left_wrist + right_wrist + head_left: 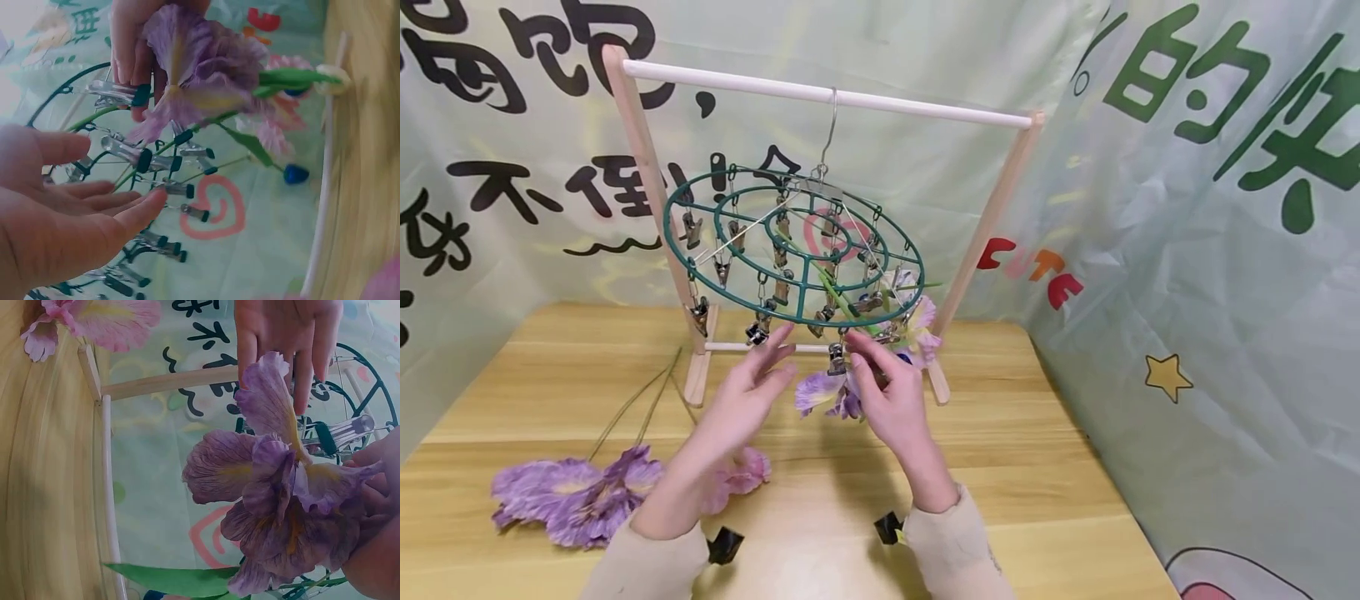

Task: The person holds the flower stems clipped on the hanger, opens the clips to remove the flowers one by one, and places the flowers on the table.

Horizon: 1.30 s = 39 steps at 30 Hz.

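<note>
My left hand (pixel 751 385) is raised, fingers extended, near the front rim of a round green clip hanger (pixel 801 304); nothing lies in its palm. My right hand (pixel 891 400) is beside a metal clip (pixel 837 358) hanging from that rim. A purple artificial iris (pixel 269 481) hangs head down under the hanger, its petals against my right fingers. The flower partly hides those fingers, and I cannot tell whether they grip it. Pink and white flowers (pixel 921 329) hang farther back, their green stems (pixel 842 296) passing up through the rings.
The hanger hooks over a white rod (pixel 737 82) on a wooden stand (pixel 640 133). Several clips dangle around the rings. On the wooden table (pixel 1037 492) at left lie a purple flower (pixel 583 500) and a pink flower (pixel 741 479) with long stems. Printed cloth (pixel 1210 275) surrounds the table.
</note>
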Motion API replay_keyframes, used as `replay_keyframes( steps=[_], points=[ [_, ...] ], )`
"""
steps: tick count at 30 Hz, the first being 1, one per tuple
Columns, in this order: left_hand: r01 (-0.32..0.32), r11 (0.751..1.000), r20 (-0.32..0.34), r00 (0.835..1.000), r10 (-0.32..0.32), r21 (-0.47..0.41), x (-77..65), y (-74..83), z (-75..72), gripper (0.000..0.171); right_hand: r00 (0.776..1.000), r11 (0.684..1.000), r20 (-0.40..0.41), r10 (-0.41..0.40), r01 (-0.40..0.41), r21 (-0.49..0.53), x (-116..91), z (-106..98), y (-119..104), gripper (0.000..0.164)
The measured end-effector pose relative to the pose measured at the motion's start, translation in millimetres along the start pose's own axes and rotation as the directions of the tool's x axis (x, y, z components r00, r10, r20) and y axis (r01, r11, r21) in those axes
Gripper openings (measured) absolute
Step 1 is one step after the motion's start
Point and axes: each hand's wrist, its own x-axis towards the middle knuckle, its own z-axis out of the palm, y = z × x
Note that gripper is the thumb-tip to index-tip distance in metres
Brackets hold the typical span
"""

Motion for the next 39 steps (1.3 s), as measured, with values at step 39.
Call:
replay_keyframes(
  steps=[39],
  points=[
    [-0.305, 0.8, -0.392, 0.915, 0.096, -0.517, 57.2, -13.4, -5.4, 0.023, 0.996, 0.981, 0.035, 0.077, -0.07, -0.181, 47.0, 25.5, -9.4, 0.036]
  ],
)
